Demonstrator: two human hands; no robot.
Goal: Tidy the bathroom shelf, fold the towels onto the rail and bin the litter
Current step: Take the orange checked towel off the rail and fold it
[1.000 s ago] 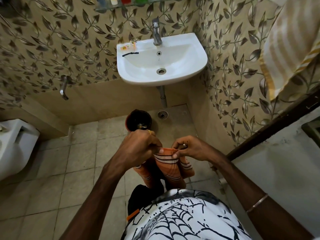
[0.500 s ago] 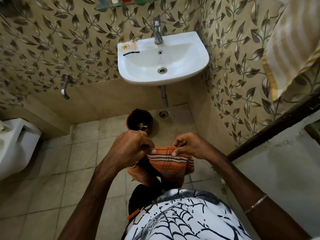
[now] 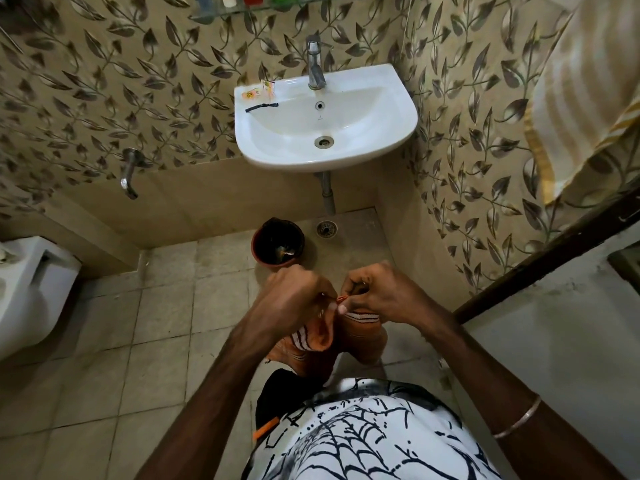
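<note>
Head camera, looking down, close over hands (image 3: pixel 346 299).

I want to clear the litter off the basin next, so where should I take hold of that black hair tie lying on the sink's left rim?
Pinch the black hair tie at its middle, coming straight down from above. It lies flat and stretched thin along the sink rim, near the basin's inner slope, so only a fingertip pinch across its narrow width suits it. A sideways sweep could well push it into the bowl.
</note>
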